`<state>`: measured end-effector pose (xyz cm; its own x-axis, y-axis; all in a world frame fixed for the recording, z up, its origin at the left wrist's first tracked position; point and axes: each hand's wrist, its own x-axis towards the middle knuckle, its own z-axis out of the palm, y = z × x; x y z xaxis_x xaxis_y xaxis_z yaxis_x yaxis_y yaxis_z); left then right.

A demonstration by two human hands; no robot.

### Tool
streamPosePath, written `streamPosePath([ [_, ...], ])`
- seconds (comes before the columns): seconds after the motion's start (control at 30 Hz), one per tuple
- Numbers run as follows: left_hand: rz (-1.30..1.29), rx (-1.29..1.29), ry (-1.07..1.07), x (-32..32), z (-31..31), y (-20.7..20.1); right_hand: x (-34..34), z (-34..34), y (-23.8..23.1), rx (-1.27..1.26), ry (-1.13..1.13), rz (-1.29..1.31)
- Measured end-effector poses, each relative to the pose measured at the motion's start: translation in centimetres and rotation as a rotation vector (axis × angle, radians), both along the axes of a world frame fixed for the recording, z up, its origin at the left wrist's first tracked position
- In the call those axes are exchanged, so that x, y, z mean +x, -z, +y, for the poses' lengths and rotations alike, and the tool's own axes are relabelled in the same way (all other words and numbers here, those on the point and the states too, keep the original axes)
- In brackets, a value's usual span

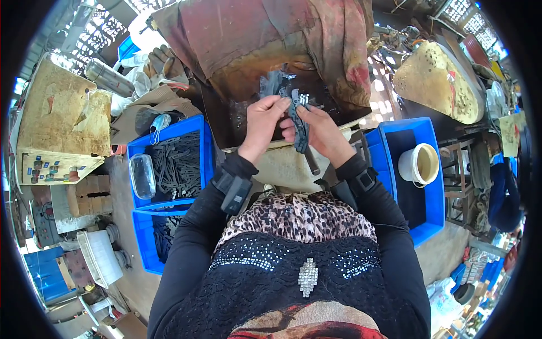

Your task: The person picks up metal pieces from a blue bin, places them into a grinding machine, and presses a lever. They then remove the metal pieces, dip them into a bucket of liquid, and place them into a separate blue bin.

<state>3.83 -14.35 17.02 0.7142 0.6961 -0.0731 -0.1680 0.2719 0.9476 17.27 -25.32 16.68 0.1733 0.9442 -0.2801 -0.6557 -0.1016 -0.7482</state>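
Note:
Both hands come together in front of a cloth-draped, brown-stained box. A dark grey, long, slightly curved part (pixel 300 125) with notched edges is between them, its exact kind unclear. My left hand (pixel 264 121) is closed, thumb and forefinger pinching at the part's upper end. My right hand (pixel 324 133) is closed around its side, thumb on top. Small pale cylinders (pixel 305 99) show by the right thumb. Below the part a dark round rod (pixel 311 161) sticks out; whether the two are joined cannot be seen. Shiny bluish material (pixel 274 83) lies just beyond my fingers.
At the left, blue bins (pixel 205 152) hold many dark strips (pixel 175 164), and a clear plastic container (pixel 143 176) rests in one. On the right, another blue bin (pixel 432 169) carries a white bucket (pixel 424 164). Reddish stained cloth (pixel 243 34) hangs over the box ahead.

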Motion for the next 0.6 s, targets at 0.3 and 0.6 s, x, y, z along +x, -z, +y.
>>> streamPosePath([
  [0.3,0.11,0.005,-0.008,-2.1,2.8,0.2,1.7,-3.0,-1.0,-0.178,-0.035,-0.788],
  [0.6,0.625,1.232,0.016,-0.8,9.4,8.3,-0.1,-8.5,-0.1,-0.109,-0.382,-0.935],
])
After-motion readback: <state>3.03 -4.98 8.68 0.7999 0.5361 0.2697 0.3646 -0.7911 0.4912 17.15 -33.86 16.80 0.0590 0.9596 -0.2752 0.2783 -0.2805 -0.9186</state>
